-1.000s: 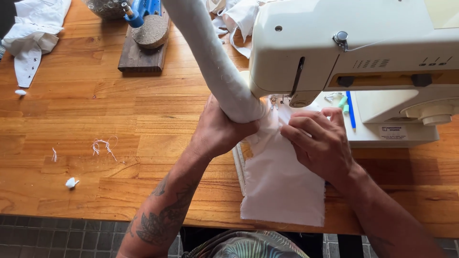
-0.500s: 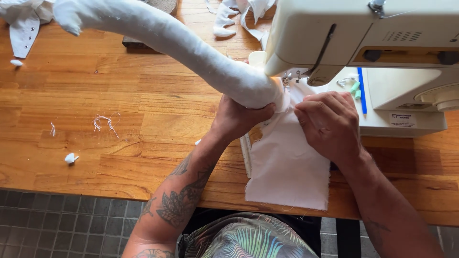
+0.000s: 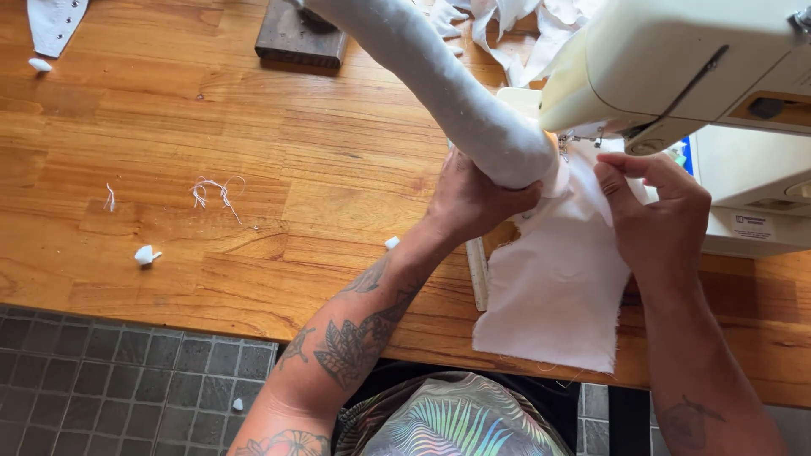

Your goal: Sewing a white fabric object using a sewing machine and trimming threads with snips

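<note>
White cloth held under a sewing machine at the bench's near edge

The flat, thin white cloth (image 3: 557, 287), frayed at its lower hem, hangs over the near edge of the wooden bench (image 3: 253, 169). The left hand (image 3: 473, 198) curls around the end of a long, padded grey fabric tube (image 3: 439, 84) and presses it to the cloth; the right hand (image 3: 655, 219) pinches the cloth's top edge beside the smooth cream sewing machine (image 3: 676, 59). Thread scraps (image 3: 215, 192) lie well apart, to the left.
</note>
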